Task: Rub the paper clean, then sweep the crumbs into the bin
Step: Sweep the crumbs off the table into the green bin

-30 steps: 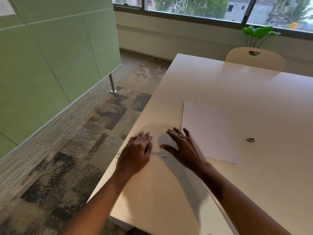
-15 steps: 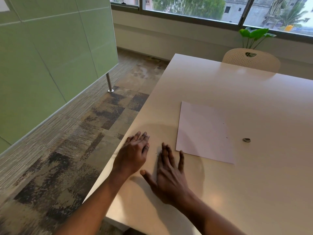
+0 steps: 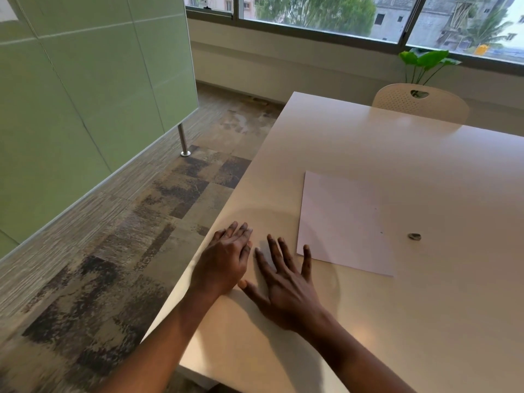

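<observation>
Currently left hand (image 3: pixel 226 262), right hand (image 3: pixel 286 290) flat, released, on worktop (image 3: pixel 397 321).
Grey lump (image 3: pixel 414 236) beside paper (image 3: pixel 346 222): too blurred to identify.

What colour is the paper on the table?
White, the paper looks faintly lilac against the cream table; head view.

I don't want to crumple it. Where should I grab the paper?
The paper lies flat on the table with no edge overhanging. A pinch grip on its near left corner, coming from the near side, seems best. That corner sits right by the right hand.
</observation>
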`<action>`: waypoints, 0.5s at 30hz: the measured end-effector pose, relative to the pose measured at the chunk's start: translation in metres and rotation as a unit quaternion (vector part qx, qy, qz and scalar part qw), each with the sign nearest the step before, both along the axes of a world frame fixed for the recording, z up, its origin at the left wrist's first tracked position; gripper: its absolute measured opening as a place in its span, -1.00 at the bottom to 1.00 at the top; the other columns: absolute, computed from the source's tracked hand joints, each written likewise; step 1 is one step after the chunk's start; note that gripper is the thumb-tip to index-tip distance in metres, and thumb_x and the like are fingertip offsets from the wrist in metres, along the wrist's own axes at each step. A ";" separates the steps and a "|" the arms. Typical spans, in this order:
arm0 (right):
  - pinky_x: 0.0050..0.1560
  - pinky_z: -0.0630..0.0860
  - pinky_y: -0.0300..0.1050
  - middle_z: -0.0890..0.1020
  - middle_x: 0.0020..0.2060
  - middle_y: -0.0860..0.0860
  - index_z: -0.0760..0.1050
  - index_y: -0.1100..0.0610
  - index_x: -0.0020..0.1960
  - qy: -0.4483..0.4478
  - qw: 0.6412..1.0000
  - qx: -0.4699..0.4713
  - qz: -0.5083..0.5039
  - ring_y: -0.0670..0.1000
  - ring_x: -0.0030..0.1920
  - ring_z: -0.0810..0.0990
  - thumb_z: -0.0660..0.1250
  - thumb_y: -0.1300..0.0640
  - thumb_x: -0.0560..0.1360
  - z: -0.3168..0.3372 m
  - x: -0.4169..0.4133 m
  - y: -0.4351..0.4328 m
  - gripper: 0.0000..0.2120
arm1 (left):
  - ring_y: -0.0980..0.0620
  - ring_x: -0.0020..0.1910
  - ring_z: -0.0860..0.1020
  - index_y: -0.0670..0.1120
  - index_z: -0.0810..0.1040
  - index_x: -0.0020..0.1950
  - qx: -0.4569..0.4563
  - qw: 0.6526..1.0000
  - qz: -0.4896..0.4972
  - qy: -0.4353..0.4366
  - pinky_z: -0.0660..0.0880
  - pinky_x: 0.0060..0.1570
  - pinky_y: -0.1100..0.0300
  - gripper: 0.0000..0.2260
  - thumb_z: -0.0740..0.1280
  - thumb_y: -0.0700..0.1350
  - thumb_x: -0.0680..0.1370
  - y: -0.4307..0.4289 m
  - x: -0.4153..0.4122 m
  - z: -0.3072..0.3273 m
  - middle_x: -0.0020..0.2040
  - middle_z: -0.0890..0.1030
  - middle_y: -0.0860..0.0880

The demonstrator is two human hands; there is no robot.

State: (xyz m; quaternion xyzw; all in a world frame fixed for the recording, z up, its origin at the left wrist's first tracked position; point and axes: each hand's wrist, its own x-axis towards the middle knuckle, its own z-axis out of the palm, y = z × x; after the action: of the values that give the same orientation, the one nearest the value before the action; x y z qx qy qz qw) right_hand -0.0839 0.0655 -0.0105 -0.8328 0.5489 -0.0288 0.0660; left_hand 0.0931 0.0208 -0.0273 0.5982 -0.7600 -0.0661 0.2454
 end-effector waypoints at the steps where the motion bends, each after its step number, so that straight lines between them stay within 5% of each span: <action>1: 0.40 -0.54 0.30 -0.39 0.56 -0.05 -0.23 -0.17 0.60 -0.007 1.000 -0.008 0.001 -0.06 0.50 -0.52 -0.32 -0.55 0.47 0.000 0.000 -0.001 -0.19 | 0.03 0.55 0.26 -0.06 0.43 0.51 0.000 1.000 0.000 -0.002 0.20 0.53 0.06 -0.60 0.17 -0.01 0.68 0.000 0.000 0.000 0.52 0.41 -0.03; 15: 0.43 -0.57 0.14 -0.28 0.59 -0.01 -0.27 0.04 0.61 -0.005 0.999 -0.019 -0.035 -0.03 0.55 -0.40 -0.38 -0.48 0.52 0.000 -0.003 -0.002 -0.16 | 0.05 0.58 0.21 -0.04 0.39 0.54 0.001 1.000 0.001 -0.003 0.10 0.54 0.12 -0.59 0.12 0.02 0.70 0.001 -0.001 0.000 0.54 0.37 -0.01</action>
State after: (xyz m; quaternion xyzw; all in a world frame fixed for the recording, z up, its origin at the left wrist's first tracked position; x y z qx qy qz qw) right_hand -0.0874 0.0638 -0.0109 -0.8139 0.5768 -0.0455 0.0522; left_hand 0.0919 0.0218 -0.0277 0.5994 -0.7600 -0.0648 0.2426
